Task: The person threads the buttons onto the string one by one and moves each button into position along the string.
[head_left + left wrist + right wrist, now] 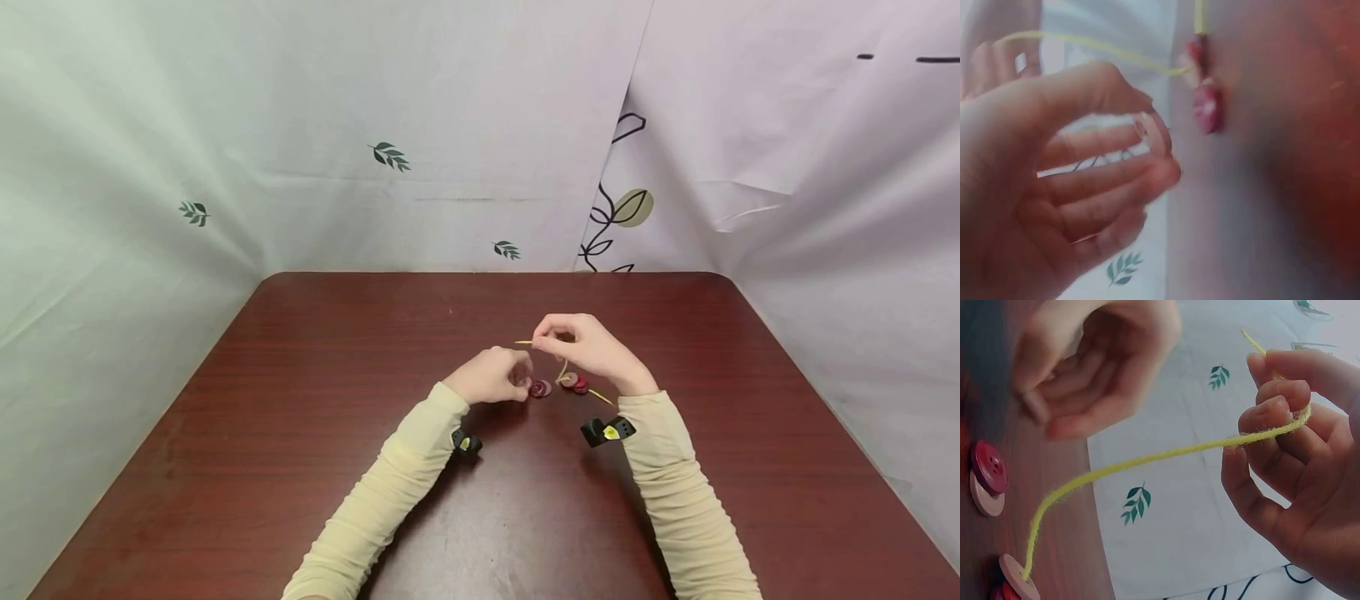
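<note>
My left hand (489, 377) is low over the table and pinches a pale pink button (1159, 135) between thumb and fingertips. To its right, my right hand (588, 343) pinches a yellow yarn (1147, 459) near one end, and a short tip sticks out past the fingers. From that hand the yarn runs down through a hole in a pink button (1016, 575), with a red button (1005, 592) right against it. Between the hands lie a dark red button (990, 465) and a pale pink one (986, 500), partly overlapping.
The dark red-brown wooden table (337, 333) has rounded far corners. Pale cloth (465, 100) printed with leaves hangs behind and at both sides. The yarn's other end (600, 397) lies below the right wrist.
</note>
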A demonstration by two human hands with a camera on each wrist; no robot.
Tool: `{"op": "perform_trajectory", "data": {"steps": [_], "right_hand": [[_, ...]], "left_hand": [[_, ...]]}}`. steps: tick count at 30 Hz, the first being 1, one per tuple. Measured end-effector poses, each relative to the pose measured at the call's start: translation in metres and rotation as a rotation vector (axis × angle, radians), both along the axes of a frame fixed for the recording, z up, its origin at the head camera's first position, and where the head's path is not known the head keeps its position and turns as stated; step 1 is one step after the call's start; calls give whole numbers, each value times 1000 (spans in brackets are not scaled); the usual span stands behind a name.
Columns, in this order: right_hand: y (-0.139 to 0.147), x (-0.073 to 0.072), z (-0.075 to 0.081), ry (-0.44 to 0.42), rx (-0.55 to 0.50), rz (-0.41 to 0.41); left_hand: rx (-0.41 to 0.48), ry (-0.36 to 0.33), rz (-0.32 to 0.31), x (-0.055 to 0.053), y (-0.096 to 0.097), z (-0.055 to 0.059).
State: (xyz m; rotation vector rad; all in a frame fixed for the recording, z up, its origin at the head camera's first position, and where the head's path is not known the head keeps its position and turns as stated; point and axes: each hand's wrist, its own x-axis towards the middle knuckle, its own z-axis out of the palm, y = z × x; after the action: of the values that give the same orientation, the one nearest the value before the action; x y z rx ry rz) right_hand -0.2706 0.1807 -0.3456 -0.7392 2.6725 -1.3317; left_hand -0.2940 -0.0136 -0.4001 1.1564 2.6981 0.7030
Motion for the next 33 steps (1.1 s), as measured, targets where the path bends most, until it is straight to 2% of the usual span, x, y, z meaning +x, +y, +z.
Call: {"op": "perform_trajectory", "data": {"steps": [5,12,17,29,33], "right_hand": [[2,0,2,-1,3,-7],[3,1,2,-6,12,-10],[3,0,0,-5,8,-6],[-1,0,0,1,40,0],[-2,0,-1,18,55,9]], "left_hand": [[129,-16,-42,-5,-13,11],[215,-99,-10,-8,-26,25],[262,-129,-1,-8,-33,32],[376,-144,-34,-6,-37,36],[440,-137,-59,-6,-40,37]]}}
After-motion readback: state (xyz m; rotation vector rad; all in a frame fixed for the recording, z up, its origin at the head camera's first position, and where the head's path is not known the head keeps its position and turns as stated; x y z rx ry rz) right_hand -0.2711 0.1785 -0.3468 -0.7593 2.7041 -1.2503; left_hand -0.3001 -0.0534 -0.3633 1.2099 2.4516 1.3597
